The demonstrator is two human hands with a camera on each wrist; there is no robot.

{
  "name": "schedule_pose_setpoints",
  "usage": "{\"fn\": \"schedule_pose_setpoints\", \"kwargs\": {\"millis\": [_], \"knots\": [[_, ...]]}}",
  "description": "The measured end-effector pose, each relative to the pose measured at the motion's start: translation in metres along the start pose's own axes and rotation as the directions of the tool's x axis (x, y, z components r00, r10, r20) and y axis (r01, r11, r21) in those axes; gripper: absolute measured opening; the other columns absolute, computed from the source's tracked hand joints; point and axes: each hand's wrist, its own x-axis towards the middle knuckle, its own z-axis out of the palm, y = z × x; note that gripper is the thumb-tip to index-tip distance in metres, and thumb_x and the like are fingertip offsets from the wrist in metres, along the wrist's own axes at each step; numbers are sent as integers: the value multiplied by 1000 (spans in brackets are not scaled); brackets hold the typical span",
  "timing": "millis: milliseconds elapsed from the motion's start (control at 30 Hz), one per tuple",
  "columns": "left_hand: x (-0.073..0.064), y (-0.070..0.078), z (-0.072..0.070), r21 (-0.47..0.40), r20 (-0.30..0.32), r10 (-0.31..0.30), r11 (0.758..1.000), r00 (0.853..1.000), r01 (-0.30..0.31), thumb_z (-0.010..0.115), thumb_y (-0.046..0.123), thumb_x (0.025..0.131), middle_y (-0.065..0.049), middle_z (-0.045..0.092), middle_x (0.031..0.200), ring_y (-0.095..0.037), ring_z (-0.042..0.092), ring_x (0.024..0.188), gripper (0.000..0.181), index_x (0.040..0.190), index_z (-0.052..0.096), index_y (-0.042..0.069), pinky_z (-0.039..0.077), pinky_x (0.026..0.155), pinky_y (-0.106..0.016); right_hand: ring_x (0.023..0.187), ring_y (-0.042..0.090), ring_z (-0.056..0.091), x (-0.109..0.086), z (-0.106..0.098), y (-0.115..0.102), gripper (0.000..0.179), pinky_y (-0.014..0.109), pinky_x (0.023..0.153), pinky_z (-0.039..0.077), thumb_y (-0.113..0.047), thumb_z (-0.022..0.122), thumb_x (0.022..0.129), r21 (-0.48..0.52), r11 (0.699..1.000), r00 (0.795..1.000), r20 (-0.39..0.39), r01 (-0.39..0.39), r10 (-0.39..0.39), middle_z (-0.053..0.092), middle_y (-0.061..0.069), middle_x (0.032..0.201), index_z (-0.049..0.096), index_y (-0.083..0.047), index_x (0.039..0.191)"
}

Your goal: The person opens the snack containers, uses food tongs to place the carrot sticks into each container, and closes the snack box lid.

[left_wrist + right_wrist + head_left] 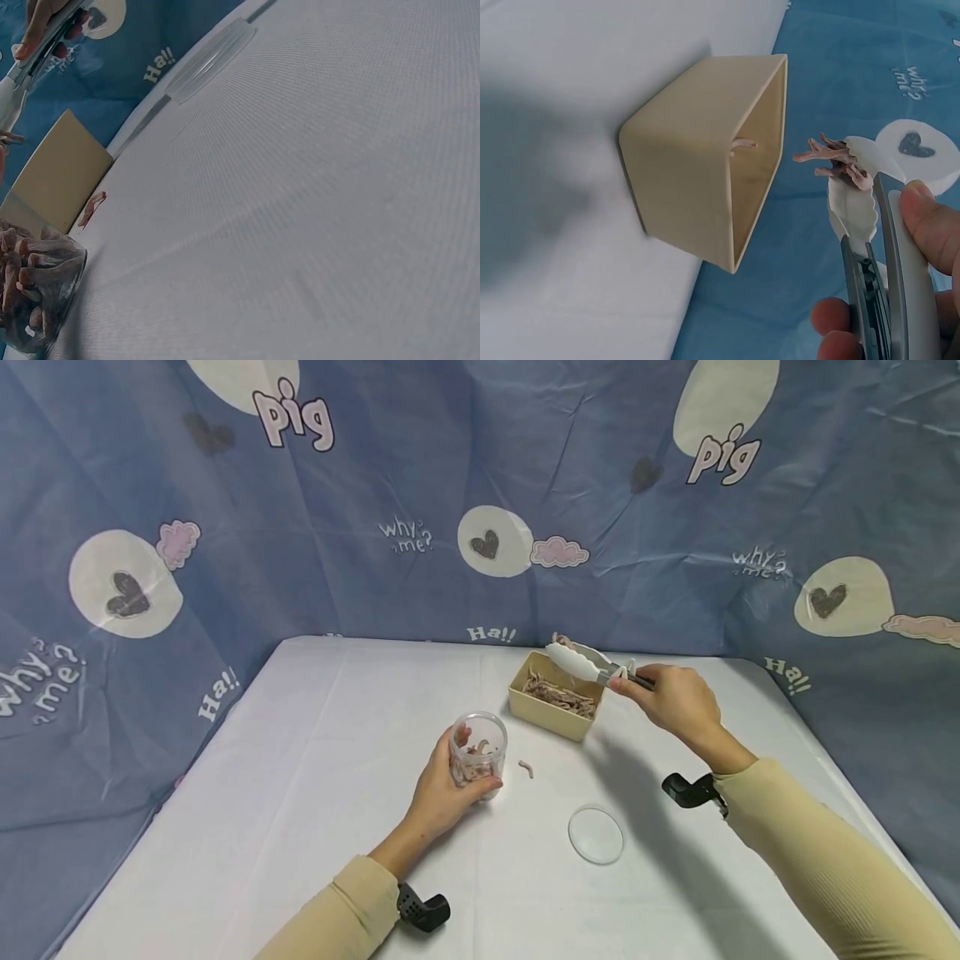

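My left hand (438, 789) grips a clear round jar (480, 770) from its near left side; short brownish strips lie inside it. My right hand (682, 697) holds a pair of tongs (592, 667) with white scalloped tips, above a pale yellow box (546, 718). Between the tips a small cluster of strips (840, 161) is pinched, as the right wrist view shows. More brownish strips (558, 695) lie in the box. The left wrist view shows the jar's strips (37, 274) closely, but not the left hand.
One loose strip (527, 768) lies on the white tablecloth (360, 718) between jar and box. A clear round lid (596, 835) rests flat nearer the front. Behind the table hangs a blue printed curtain (420, 593). Each wrist wears a black camera (423, 908).
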Motion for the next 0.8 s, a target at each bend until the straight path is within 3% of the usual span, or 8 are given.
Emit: {"fn": "schedule_pose_setpoints", "kwargs": {"millis": [233, 467, 800], "knots": [[0, -1, 0, -14, -7, 4, 1000, 1000, -4, 85, 34, 76, -7, 46, 151, -29, 41, 142, 95, 152, 30, 15, 30, 118, -54, 69, 25, 59, -1, -1, -5, 45, 30, 48, 38, -60, 60, 90, 1, 1000, 1000, -12, 8, -8, 67, 4, 75, 74, -18, 94], [0, -1, -1, -9, -13, 3, 1000, 1000, -3, 85, 33, 77, -9, 48, 149, -30, 45, 138, 95, 152, 30, 14, 33, 115, -54, 78, 28, 64, -2, -1, -13, 50, 32, 51, 42, -61, 58, 91, 6, 1000, 1000, 6, 16, -16, 74, 8, 90, 75, -17, 107], [-1, -1, -3, 5, -10, -2, 1000, 1000, 2, 85, 36, 76, -10, 50, 145, -30, 49, 134, 96, 152, 30, 14, 36, 113, -54, 76, 27, 62, -6, -4, -27, 46, 31, 52, 41, -60, 59, 91, 9, 999, 999, -16, 40, -40, 72, 6, 85, 76, -19, 105]]}}
